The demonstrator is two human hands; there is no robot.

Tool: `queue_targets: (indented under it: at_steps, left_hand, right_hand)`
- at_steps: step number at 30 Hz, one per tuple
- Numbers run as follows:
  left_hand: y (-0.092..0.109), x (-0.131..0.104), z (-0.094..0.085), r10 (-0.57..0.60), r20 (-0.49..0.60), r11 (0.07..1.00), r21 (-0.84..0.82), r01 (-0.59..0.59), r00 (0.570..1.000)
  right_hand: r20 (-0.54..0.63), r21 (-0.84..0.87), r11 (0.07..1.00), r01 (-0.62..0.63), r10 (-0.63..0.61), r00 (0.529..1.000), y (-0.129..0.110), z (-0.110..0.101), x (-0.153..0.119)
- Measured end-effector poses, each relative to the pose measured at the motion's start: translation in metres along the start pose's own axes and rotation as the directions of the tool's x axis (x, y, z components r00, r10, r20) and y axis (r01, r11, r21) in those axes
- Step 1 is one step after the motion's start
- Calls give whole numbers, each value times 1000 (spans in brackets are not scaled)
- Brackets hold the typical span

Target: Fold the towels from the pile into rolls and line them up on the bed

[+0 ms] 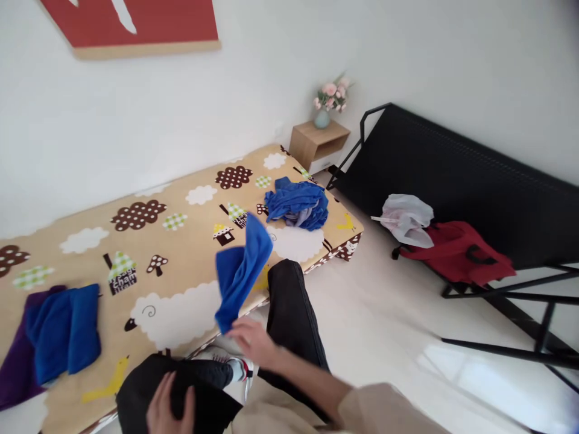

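Note:
My right hand (253, 342) is closed on the lower end of a blue cloth (242, 268), which stands out above the bed's near edge with its top flaring upward. Resting on my black-clad leg, my left hand (169, 407) has its fingers apart and holds nothing. On the left of the patterned bed (181, 259), a folded blue cloth (66, 331) lies partly over a purple cloth (18, 367). Farther along the bed, near its right end, sits a crumpled heap of blue cloths (296, 202).
A wooden nightstand (307, 144) with a vase of pink flowers (322, 118) stands beyond the bed. To the right, a black metal-framed seat (452, 175) holds a white plastic bag (407, 218) and a red bag (456, 253). A red hanging (158, 24) is on the wall.

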State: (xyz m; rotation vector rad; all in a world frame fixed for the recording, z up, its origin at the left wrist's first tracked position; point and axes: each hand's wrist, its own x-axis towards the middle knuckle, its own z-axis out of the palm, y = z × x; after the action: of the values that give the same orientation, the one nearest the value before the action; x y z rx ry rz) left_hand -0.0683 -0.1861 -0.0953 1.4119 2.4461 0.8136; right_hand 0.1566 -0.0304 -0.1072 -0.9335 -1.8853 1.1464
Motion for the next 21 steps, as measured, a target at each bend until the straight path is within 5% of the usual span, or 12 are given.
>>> queue_targets:
  at_steps: [3,7,12,18,21]
  left_hand:
    - [49,-23,27,181,105,966,-208,-156,978]
    - [72,-40,44,145,130,961,-256,-108,981]
    - [68,-40,28,152,188,964,-243,-104,970]
    - [54,-41,16,143,106,969,-217,-117,984]
    - [37,-31,-7,118,-2,980,-159,-117,993]
  right_hand:
    - [75,158,987,-30,18,997,-10,50,-52]
    - [277,171,985,-9,-39,960,-14,35,-54]
    - [215,181,976,-117,77,974,-27,18,-56]
    - [184,372,858,-355,306,934,-50,12,-82]
    - [202,479,764,-432,383,901,-57,-5,-91]
